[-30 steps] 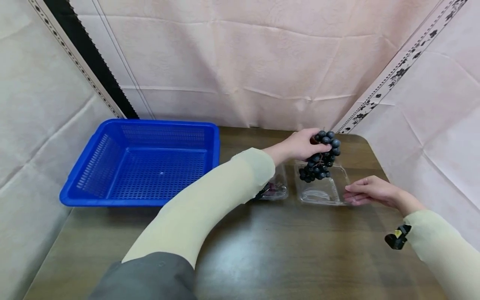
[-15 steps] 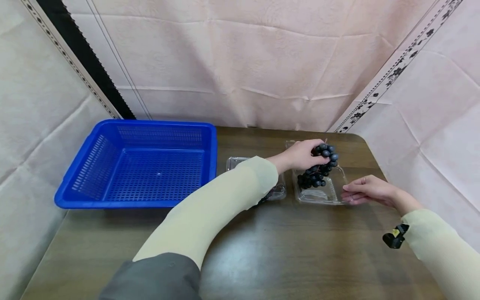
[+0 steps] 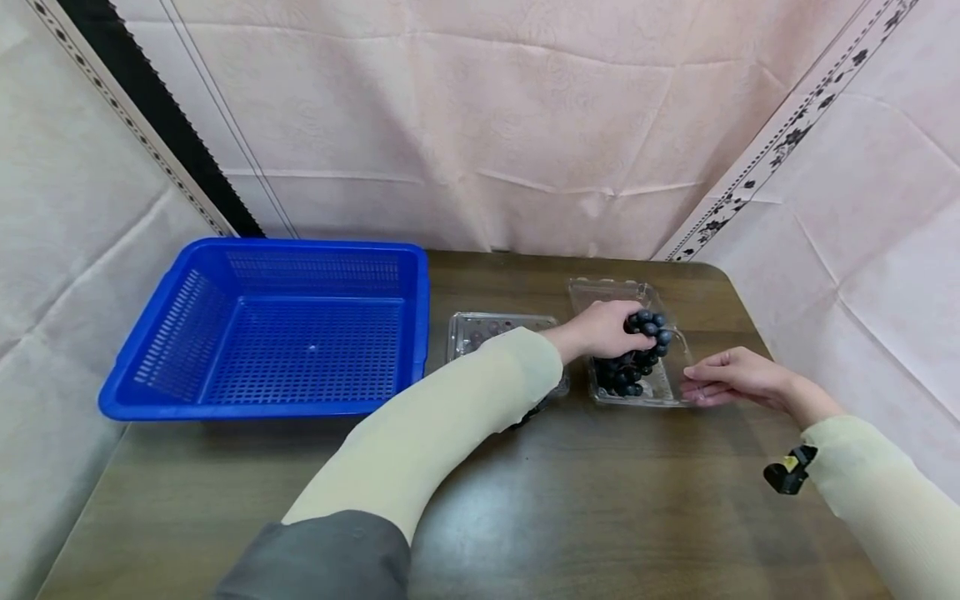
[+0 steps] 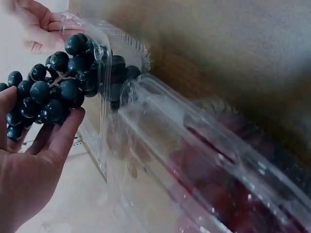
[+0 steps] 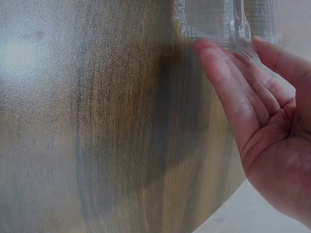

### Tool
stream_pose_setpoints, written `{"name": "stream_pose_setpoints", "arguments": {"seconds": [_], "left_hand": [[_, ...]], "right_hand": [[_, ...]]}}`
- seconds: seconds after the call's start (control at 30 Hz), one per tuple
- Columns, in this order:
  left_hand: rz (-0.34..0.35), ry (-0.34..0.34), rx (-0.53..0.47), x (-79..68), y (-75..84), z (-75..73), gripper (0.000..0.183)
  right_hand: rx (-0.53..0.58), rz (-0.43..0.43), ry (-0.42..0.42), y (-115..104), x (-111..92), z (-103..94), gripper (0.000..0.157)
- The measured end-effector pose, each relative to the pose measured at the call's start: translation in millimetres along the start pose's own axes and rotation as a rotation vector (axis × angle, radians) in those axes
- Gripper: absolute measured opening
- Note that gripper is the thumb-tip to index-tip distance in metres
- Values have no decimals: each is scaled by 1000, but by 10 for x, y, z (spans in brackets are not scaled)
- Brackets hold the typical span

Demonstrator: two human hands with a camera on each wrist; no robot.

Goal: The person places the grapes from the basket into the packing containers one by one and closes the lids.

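Note:
My left hand (image 3: 606, 329) grips a bunch of dark grapes (image 3: 649, 327) from above. The bunch's lower end is inside a clear plastic clamshell container (image 3: 672, 385) with its lid folded back. In the left wrist view, fingers and thumb lie around the grapes (image 4: 53, 92), some of which show through the clear wall. At the container's near right corner, my right hand (image 3: 735, 377) holds the rim. The right wrist view has the container's edge (image 5: 240, 29) between thumb and fingertips of that hand (image 5: 272, 116).
Left of the open container sits another clear container (image 3: 504, 320), partly behind the left sleeve, with reddish round fruit (image 4: 209, 194) inside. A blue plastic basket (image 3: 262, 412) stands on the table's left side. Pale cloth (image 3: 465, 125) hangs behind the wooden table (image 3: 600, 500).
The left hand has lowered the grapes into the open container. The right hand has stayed at the container's corner. More of the left-hand container now shows past the sleeve.

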State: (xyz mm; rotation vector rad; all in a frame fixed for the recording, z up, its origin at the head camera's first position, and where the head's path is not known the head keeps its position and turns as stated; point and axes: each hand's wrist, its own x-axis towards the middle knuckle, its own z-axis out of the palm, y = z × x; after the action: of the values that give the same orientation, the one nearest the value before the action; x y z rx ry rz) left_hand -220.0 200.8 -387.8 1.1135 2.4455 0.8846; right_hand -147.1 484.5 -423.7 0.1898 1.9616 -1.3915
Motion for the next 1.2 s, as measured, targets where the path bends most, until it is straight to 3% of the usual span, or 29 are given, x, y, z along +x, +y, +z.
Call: {"name": "stream_pose_setpoints", "arguments": {"seconds": [0.3, 0.57, 0.9, 1.2], "left_hand": [[-139, 16, 12, 88, 112, 141, 44], [-172, -5, 76, 143, 191, 223, 47], [-258, -92, 159, 201, 229, 320, 59], [-328, -90, 186, 197, 285, 395, 50]], "right_hand": [[-3, -2, 11, 5, -32, -2, 44], [-12, 9, 31, 0, -3, 34, 46], [-6, -19, 57, -30, 41, 84, 45], [-7, -30, 65, -26, 34, 95, 43]]}}
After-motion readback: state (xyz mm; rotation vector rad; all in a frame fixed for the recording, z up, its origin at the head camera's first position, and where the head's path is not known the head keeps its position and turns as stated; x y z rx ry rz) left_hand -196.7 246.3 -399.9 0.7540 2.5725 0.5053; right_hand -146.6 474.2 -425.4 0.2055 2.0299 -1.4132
